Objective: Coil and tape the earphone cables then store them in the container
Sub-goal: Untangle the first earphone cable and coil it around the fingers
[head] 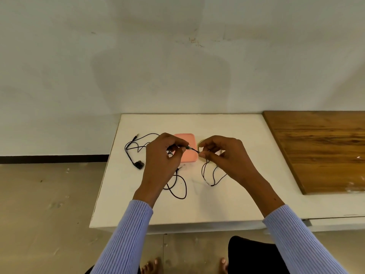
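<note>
Earphone cable (192, 150), thin black, pinched taut between left hand (165, 155) and right hand (221, 155), above rounded pink container (187, 139)

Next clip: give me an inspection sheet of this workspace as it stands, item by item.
Surface: white rectangular tabletop; brown wooden board adjoins it on the right.
Job's things: pink rounded plastic container lies behind the hands; a yellowish round object, possibly tape, is mostly hidden.
Clutter: nothing seen.
Grippers: left hand and right hand each pinch the held black earphone cable, stretched between them.
Cables: held cable hangs in loops to the table; loose black earphone cable lies uncoiled at left; another loop lies under the left wrist.
Surroundings: pale wall, tan floor.
</note>
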The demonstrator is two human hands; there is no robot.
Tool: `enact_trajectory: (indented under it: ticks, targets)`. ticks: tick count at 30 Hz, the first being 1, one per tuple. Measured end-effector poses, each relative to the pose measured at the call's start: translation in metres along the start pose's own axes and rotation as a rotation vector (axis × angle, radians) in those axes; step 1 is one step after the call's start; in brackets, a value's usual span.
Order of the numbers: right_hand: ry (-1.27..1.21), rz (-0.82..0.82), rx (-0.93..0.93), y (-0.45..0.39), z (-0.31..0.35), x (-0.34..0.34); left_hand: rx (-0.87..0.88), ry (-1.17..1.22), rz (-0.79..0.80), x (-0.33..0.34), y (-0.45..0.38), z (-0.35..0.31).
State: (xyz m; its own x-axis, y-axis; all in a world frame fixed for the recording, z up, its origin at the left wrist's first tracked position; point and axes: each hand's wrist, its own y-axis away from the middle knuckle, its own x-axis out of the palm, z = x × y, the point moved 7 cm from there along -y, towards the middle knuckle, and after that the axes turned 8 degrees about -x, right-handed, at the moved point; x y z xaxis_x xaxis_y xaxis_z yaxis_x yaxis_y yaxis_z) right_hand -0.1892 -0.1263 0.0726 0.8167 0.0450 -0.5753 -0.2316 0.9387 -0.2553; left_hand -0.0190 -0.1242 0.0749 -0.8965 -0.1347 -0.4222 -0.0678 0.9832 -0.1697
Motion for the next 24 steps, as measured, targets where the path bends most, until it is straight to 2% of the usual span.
enact_trajectory:
  ticks: [5, 9, 13, 15, 20, 22, 24]
  targets:
    - [-0.233, 0.152, 0.211, 0.006, -0.006, 0.015, -0.062, 0.027, 0.02, 0.002, 0.0, 0.005]
    - [-0.569, 0.199, 0.429, 0.013, -0.011, 0.021, -0.075, 0.045, -0.018, -0.003, -0.002, 0.009]
    - [-0.695, 0.226, 0.536, 0.015, -0.014, 0.024, -0.079, 0.03, -0.018, -0.003, -0.001, 0.011]
    - [-0.65, 0.206, 0.523, 0.013, -0.017, 0.021, -0.101, 0.038, -0.062, -0.01, -0.004, 0.015]
    - [-0.102, 0.261, 0.297, 0.01, -0.022, 0.013, -0.125, 0.016, -0.026, -0.009, -0.002, 0.021]
    - [-0.039, 0.247, 0.25, 0.01, -0.024, 0.014, -0.138, 0.008, -0.027, -0.01, -0.002, 0.024]
    - [-0.025, 0.164, 0.252, 0.008, -0.028, 0.007, -0.16, 0.014, -0.031, -0.013, -0.003, 0.027]
